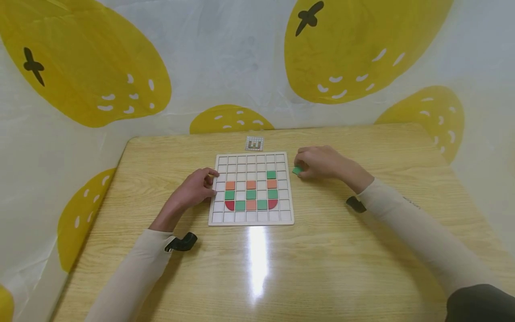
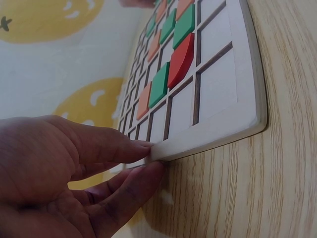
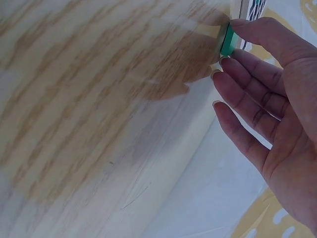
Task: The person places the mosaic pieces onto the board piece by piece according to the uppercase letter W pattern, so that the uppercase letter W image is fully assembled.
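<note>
A white wooden grid board (image 1: 251,221) lies on the table, with orange, green and red tiles set in some of its squares. In the left wrist view, a red tile (image 2: 181,61) with one rounded corner sits beside a green tile (image 2: 159,85). My left hand (image 1: 195,187) pinches the board's left edge, thumb at the top of the rim and a finger against its side. To the right of the board, my right hand (image 1: 319,162) pinches a loose green square tile (image 3: 228,40) between thumb and fingertips, close to the tabletop. The other fingers are spread in the right wrist view.
A small card (image 1: 255,143) with a grid pattern lies just behind the board. Pale cloth with yellow lemon prints (image 1: 231,120) hangs around the wooden table (image 1: 342,250). Light reflects off the table in front of the board.
</note>
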Demonstrator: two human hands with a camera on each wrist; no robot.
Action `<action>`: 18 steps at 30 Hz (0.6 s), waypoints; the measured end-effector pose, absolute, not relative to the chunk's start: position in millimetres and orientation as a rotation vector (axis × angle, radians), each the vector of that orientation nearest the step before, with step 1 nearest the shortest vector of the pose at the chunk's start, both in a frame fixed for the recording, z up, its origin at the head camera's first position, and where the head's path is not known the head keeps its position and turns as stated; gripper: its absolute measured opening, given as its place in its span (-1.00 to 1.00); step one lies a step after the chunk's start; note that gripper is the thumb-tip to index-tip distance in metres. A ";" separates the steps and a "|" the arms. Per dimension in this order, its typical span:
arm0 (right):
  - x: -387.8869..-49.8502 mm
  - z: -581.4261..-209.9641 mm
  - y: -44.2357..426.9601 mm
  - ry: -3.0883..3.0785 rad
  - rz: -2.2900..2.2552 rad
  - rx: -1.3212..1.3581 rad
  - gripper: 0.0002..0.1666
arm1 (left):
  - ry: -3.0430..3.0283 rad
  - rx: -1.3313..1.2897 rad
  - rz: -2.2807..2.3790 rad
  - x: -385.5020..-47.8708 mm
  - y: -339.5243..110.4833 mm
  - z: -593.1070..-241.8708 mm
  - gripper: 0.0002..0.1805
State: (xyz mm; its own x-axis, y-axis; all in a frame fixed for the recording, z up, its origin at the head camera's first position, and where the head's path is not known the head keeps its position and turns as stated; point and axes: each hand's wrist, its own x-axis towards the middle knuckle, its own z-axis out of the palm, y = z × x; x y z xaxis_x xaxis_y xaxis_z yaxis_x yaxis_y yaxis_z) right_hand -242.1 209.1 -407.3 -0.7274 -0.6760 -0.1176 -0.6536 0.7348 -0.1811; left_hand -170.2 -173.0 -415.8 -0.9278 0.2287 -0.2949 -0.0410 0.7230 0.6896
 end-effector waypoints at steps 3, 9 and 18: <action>-243.1 -406.9 209.5 2.756 -0.194 -1.066 -0.82 | 2.565 0.144 1.041 -170.2 -172.8 -416.1 -0.45; -245.8 -404.2 209.8 2.751 -0.226 -1.062 -0.83 | 2.565 0.144 1.037 -170.2 -172.5 -415.9 -0.45; -248.5 -398.6 204.0 2.751 -0.248 -1.086 -0.83 | 2.571 0.151 1.031 -169.7 -172.8 -416.3 -0.44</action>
State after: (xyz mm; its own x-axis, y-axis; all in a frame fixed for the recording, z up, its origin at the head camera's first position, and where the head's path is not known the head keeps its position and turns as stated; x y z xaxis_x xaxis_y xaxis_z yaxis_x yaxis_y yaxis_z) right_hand -248.5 204.0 -398.6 -0.7191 -0.6878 -0.0997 -0.6588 0.7203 -0.2173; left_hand -169.7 -172.8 -416.3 -0.9277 0.2309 -0.2933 -0.0358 0.7272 0.6855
